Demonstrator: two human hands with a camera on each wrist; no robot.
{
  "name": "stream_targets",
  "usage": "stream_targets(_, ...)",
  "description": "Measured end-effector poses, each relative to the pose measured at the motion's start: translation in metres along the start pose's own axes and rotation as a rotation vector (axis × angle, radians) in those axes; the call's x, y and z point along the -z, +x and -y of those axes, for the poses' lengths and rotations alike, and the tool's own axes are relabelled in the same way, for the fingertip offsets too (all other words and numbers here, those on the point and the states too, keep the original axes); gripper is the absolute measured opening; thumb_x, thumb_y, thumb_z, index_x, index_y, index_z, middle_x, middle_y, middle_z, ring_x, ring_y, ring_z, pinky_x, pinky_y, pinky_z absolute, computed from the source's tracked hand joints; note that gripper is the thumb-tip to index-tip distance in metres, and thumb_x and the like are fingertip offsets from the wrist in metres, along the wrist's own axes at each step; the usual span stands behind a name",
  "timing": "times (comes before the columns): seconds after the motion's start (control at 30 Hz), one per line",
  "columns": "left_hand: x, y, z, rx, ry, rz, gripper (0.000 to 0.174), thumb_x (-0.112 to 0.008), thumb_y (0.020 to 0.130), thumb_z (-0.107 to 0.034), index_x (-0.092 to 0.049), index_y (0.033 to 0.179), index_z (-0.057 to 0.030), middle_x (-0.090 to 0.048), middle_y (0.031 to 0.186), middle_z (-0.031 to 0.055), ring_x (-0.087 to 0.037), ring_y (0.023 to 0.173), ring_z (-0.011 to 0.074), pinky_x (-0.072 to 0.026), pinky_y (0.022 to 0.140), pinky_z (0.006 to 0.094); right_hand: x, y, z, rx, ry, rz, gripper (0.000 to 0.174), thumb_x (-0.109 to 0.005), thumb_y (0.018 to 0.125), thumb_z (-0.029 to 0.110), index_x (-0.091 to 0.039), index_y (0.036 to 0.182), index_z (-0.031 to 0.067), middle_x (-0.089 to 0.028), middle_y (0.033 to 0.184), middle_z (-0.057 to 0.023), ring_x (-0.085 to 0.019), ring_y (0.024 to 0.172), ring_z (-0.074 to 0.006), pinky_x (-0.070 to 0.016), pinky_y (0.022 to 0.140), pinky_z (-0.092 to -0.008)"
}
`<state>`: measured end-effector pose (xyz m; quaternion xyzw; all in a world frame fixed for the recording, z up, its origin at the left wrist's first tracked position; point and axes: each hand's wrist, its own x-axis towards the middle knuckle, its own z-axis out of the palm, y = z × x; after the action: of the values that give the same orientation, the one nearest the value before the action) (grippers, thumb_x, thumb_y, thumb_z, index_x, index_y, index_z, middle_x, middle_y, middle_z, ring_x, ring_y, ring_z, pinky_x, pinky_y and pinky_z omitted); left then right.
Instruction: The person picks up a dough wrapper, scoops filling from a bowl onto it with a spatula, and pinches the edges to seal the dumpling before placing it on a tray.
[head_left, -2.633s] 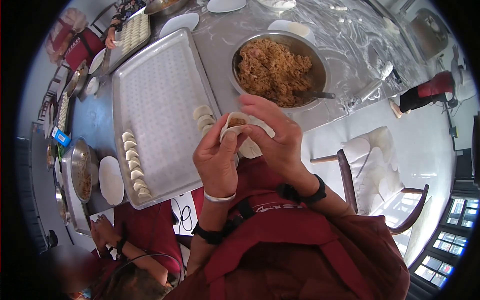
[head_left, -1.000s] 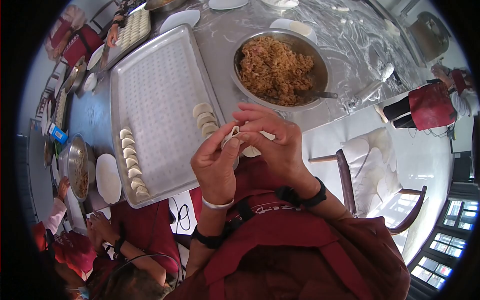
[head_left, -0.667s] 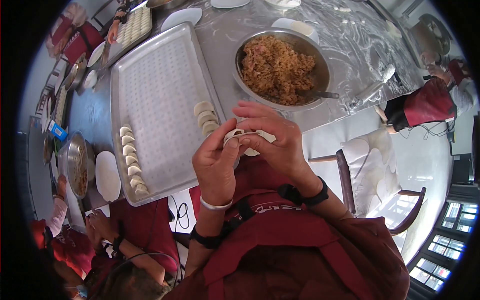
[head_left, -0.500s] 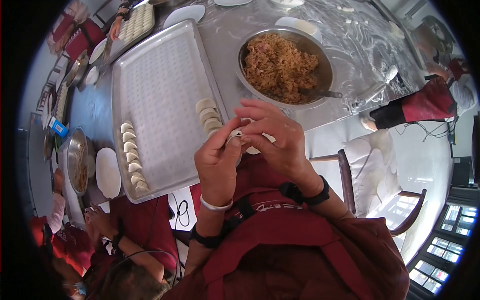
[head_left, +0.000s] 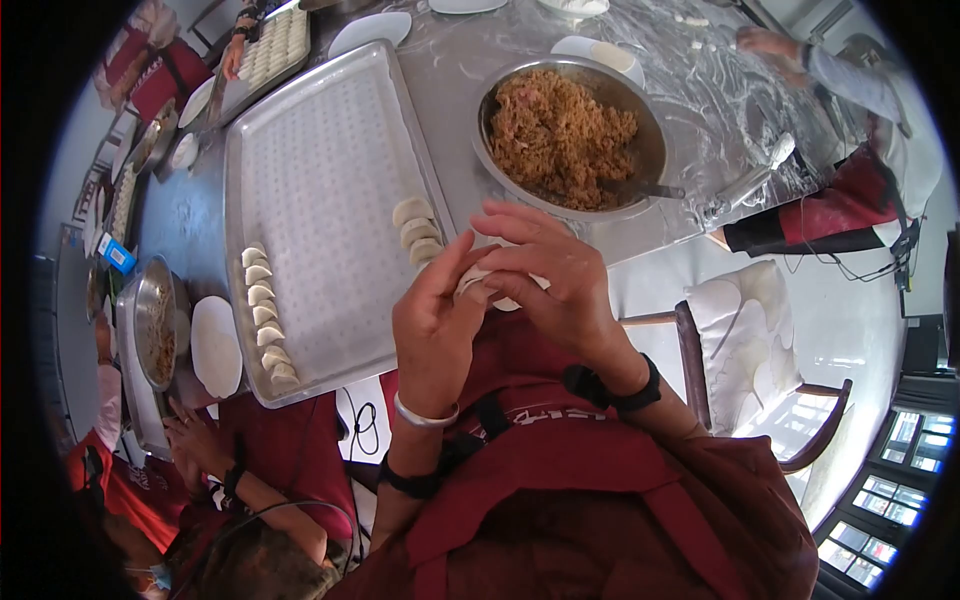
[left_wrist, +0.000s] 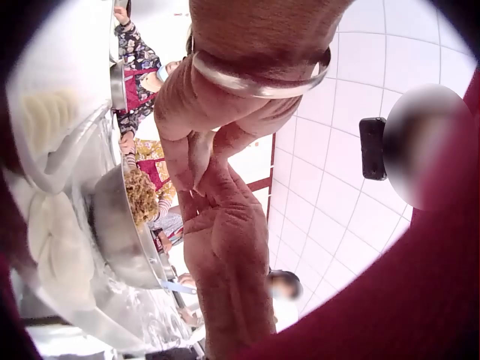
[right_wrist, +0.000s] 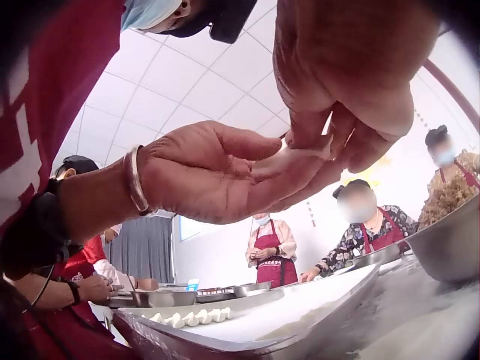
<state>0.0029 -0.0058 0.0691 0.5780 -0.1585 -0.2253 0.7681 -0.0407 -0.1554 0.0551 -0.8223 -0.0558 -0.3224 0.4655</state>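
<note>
A partly folded dumpling (head_left: pixel 474 280) is pinched between both hands, held above the table's near edge. My left hand (head_left: pixel 432 318), with a silver bracelet, cups it from the left, thumb on the near side. My right hand (head_left: pixel 562 285) pinches its edge with thumb and index finger, the other fingers raised. In the left wrist view the pale dough (left_wrist: pixel 201 157) shows between the fingertips; no filling is visible there. White dough wrappers (head_left: pixel 507 304) lie partly hidden behind the right hand. Beyond stands a steel bowl of minced filling (head_left: pixel 565 140), a utensil handle (head_left: pixel 650 188) leaning on its rim.
Left of the hands lies a large metal tray (head_left: pixel 310 200), with a row of dumplings (head_left: pixel 264 312) along its left and more dumplings (head_left: pixel 415 228) at its right. A chair (head_left: pixel 745 335) stands at right. Another person's arm (head_left: pixel 850 80) reaches over the floured table (head_left: pixel 700 130).
The wrapper, earlier spread with its filling showing, is now folded together, its filling out of sight. Both hands stay close together. At right, another person has come to the table and reaches over it.
</note>
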Motion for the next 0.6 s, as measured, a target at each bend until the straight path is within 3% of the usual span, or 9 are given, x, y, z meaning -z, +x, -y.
stream_targets(0.13,-0.005,0.0,0.004,-0.038,-0.167,-0.049,0.04,-0.056,0.098,-0.003,-0.049,0.134,0.0117,-0.061,0.125,0.0189,-0.062,0.11,0.0207,-0.0536,0.095,0.0329,-0.008,-0.001,0.003,-0.219,0.251,-0.141,0.013,-0.073,0.079,0.002,-0.072,0.092,0.0031,-0.069,0.114,-0.0155,-0.062,0.115,-0.0325,-0.0502,0.094,-0.0401)
stream_targets(0.23,0.001,0.001,0.015,-0.03,-0.279,-0.06,0.042,-0.058,0.098,-0.007,-0.048,0.134,0.0117,-0.06,0.126,0.0187,-0.062,0.111,0.021,-0.0535,0.097,0.0343,-0.015,0.001,0.01,-0.241,0.212,-0.195,0.012,-0.073,0.082,0.004,-0.071,0.093,0.0024,-0.069,0.113,-0.0162,-0.063,0.114,-0.0318,-0.0501,0.094,-0.039)
stream_targets(0.43,-0.003,0.001,0.02,-0.033,-0.383,-0.112,0.039,-0.056,0.1,-0.009,-0.05,0.133,0.0104,-0.061,0.125,0.0155,-0.064,0.107,0.0187,-0.0553,0.095,0.0319,-0.018,0.002,0.013,-0.109,0.013,-0.198,0.019,-0.076,0.077,0.003,-0.069,0.094,0.001,-0.07,0.111,-0.0149,-0.064,0.111,-0.0327,-0.0517,0.091,-0.0394)
stream_targets(0.6,-0.007,-0.001,0.014,-0.042,-0.21,-0.087,0.04,-0.051,0.101,-0.005,-0.046,0.139,0.0075,-0.057,0.131,0.0154,-0.061,0.113,0.0197,-0.0547,0.097,0.0334,-0.017,0.004,0.009,-0.031,0.008,-0.205,0.016,-0.075,0.076,0.001,-0.068,0.09,0.0017,-0.071,0.11,-0.014,-0.065,0.11,-0.0322,-0.0535,0.088,-0.0395)
